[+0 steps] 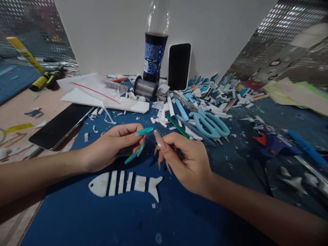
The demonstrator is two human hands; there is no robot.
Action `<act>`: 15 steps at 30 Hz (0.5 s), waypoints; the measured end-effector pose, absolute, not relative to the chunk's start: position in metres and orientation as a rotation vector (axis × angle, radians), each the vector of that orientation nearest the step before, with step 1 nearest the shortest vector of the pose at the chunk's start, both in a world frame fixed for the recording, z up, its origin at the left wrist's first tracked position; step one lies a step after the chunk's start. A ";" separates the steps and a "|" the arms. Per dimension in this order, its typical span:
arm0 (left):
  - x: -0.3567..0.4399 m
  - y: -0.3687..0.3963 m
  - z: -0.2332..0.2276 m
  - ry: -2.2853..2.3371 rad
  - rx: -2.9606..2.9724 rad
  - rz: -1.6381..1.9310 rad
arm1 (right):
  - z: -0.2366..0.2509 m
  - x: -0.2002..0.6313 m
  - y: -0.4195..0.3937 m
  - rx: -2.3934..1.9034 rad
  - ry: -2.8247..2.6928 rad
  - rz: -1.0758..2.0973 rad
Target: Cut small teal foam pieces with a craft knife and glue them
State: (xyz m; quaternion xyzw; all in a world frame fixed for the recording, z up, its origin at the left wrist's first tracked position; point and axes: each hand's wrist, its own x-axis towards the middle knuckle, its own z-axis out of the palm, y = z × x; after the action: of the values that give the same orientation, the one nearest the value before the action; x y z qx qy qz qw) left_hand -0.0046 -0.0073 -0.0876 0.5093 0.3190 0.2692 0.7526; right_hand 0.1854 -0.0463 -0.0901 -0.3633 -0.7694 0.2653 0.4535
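Observation:
My left hand (123,145), with long teal nails, is pinched over the blue work surface. Facing it, my right hand (181,157), with long pale nails, is pinched too. A very thin clear thread (150,139) runs between the fingertips of both; most of it is too fine to see. Below the hands lies a white foam fish (99,184), cut into a head with a dark eye, several narrow body strips and a tail (155,188). The pieces lie in a row with gaps between them. Beyond the hands, a spool of thread (145,87) rests on its side.
White and blue foam scraps (205,95) cover the back, with light-blue scissors (210,123) among them. Behind stand a cola bottle (155,54) and an upright phone (179,66). Another phone (61,126) lies left, a glue gun (274,143) right.

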 end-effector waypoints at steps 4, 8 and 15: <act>-0.004 -0.007 -0.087 0.670 1.116 0.573 | -0.088 0.185 -0.047 -0.900 -1.905 0.646; -0.004 -0.007 -0.086 0.671 1.105 0.580 | -0.088 0.184 -0.048 -0.913 -1.895 0.643; -0.002 -0.009 -0.084 0.697 1.153 0.598 | -0.089 0.185 -0.048 -0.951 -1.901 0.655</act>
State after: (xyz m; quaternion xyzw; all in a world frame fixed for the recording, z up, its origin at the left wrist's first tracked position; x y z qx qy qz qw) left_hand -0.0021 -0.0088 -0.0842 0.5259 0.3179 0.2727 0.7403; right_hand 0.1854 -0.0480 -0.0893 -0.3834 -0.7663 0.2641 0.4428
